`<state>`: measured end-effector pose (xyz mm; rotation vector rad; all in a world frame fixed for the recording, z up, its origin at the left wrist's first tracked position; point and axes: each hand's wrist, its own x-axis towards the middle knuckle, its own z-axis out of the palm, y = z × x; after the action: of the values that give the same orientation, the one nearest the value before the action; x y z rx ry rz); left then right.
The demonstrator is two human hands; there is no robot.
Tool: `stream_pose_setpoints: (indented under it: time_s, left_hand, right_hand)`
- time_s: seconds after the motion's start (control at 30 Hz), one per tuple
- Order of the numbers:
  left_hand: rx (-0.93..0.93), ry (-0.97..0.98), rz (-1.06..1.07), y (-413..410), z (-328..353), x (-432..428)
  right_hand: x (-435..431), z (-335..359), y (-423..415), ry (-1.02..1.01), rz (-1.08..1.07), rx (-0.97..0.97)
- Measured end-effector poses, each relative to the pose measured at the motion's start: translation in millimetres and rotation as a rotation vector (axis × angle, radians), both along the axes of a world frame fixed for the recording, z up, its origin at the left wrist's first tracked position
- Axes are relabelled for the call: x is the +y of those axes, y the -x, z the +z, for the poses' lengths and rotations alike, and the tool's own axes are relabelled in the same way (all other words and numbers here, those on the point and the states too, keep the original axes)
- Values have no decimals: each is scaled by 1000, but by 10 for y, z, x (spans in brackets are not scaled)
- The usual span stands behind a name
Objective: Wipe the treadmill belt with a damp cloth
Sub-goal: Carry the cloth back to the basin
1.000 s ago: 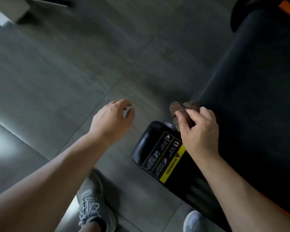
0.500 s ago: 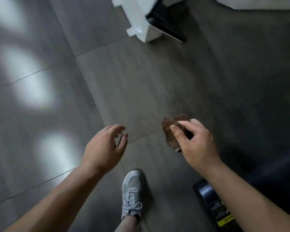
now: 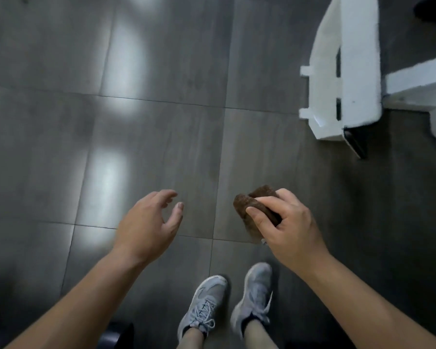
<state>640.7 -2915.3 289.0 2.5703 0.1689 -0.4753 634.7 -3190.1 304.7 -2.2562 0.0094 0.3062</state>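
Observation:
My right hand (image 3: 290, 226) grips a bunched brown cloth (image 3: 252, 205) in the air above the grey tiled floor (image 3: 161, 137), thumb laid across it. My left hand (image 3: 149, 222) hovers to the left of it, fingers loosely curved and holding nothing. The treadmill belt is out of view. Only a dark rounded corner (image 3: 116, 333) shows at the bottom edge, and I cannot tell what it belongs to.
A white machine frame (image 3: 347, 71) with a black foot (image 3: 355, 142) stands on the floor at the upper right. My two grey sneakers (image 3: 204, 308) stand side by side on the tiles below my hands. Bright light patches lie on the floor to the left.
My view has swung away from the treadmill, which has left the frame. Both feet now stand together on the tiles. The right hand still holds the cloth and the left stays empty.

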Motion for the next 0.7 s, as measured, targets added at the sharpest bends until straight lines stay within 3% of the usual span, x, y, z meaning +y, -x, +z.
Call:
stream_pose_setpoints:
  time_s: [0.37, 0.7]
  left_hand:
    - [-104, -64, 543, -219, 323, 1205]
    - [-94, -26, 931, 297, 350, 2507]
  right_hand:
    - [1342, 5, -1143, 40, 706, -161]
    - [3160, 122, -1541, 41, 1085, -238]
